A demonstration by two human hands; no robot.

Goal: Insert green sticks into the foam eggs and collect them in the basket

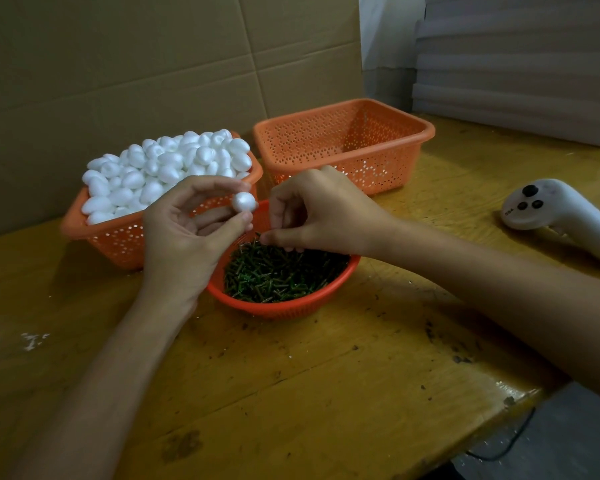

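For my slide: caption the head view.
Left hand holds a foam egg; right hand pinches a green stick above the round basket.

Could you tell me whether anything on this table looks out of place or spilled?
Only small things: a white handheld controller lies on the table at the right, unrelated to the egg work, and white crumbs are scattered near the left edge.

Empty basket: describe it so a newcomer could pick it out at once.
On the yellow wooden table, against the cardboard wall, stand three orange containers. It is the rectangular basket at the back right. Unlike the egg-filled basket and the round bowl of green sticks, it holds nothing.
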